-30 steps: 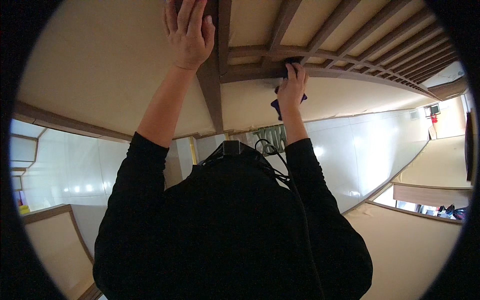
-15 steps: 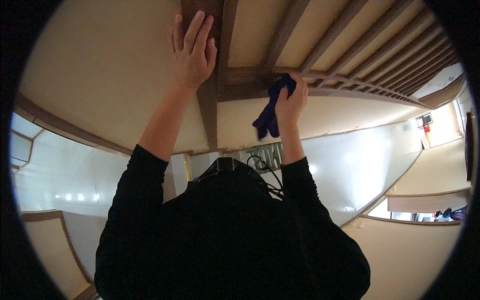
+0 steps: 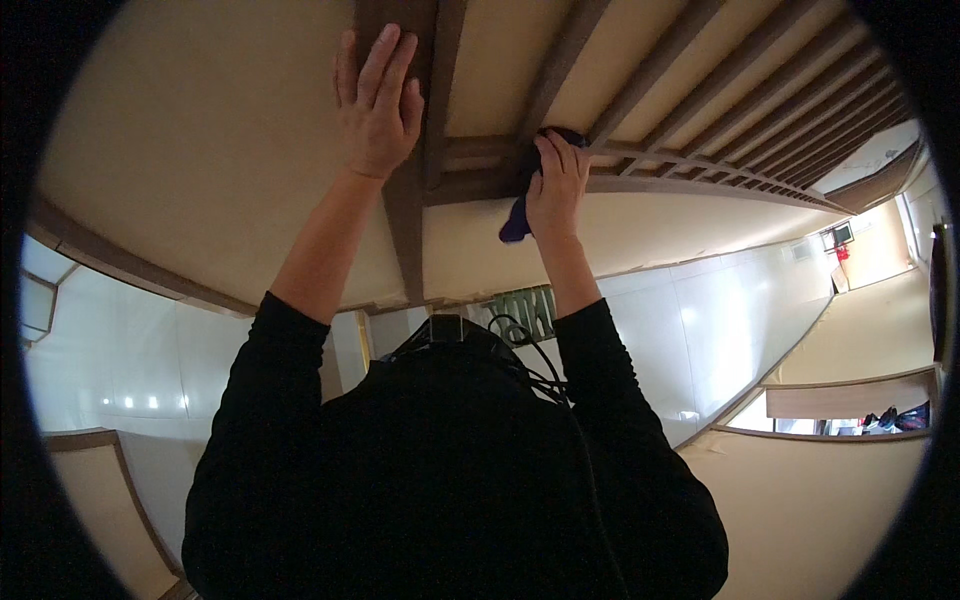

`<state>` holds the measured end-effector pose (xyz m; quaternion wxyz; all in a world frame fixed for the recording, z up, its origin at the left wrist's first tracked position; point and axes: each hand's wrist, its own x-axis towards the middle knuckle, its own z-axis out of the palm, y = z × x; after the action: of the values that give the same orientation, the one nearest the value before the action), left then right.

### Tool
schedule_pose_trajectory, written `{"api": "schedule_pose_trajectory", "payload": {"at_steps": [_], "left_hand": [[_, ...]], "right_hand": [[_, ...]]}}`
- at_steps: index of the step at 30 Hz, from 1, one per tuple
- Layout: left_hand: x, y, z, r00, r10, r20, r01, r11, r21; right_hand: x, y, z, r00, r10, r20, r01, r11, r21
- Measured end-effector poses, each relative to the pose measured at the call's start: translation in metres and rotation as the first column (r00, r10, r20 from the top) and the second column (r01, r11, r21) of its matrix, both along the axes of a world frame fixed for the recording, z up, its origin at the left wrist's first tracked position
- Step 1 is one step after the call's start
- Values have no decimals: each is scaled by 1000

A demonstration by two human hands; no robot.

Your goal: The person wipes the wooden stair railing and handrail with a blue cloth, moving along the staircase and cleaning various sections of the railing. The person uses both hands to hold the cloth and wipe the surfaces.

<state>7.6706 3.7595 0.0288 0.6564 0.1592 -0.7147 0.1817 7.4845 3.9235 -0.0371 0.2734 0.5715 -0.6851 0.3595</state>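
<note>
My left hand (image 3: 376, 105) lies flat with fingers spread against a wide dark brown wooden post (image 3: 405, 235) on the wall. To its right, my right hand (image 3: 560, 185) presses a dark purple-blue cloth (image 3: 514, 222) against the brown wooden lattice (image 3: 545, 95), where an upright slat meets the crosspieces. The cloth's upper part shows dark above the fingers, and its loose end hangs below the hand. My palm hides the middle of the cloth.
More lattice slats (image 3: 690, 70) run off to the right over a cream wall (image 3: 180, 150). Below lies a shiny pale floor (image 3: 690, 310), with a green slatted item (image 3: 525, 308) near my body. Black cables (image 3: 540, 360) hang at my chest. An opening with assorted objects (image 3: 895, 420) shows at far right.
My right hand has moved up and slightly left, bringing the cloth from hanging loosely to pressed against the lattice. My left hand stays on the post.
</note>
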Motion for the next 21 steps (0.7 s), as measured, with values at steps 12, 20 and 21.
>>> {"api": "schedule_pose_trajectory", "payload": {"at_steps": [12, 20, 21], "left_hand": [[1, -8, -4, 1000, 6, 13, -6, 1000, -21], [1, -3, -5, 999, 19, 40, -18, 1000, -14], [1, -2, -5, 999, 16, 36, -16, 1000, -9]], "right_hand": [[-38, 27, 24, 936, -208, 285, 207, 978, 34], [-75, -21, 152, 966, -181, -186, 66, 865, -497], [-78, -36, 144, 989, -106, -106, 59, 926, -374]]}}
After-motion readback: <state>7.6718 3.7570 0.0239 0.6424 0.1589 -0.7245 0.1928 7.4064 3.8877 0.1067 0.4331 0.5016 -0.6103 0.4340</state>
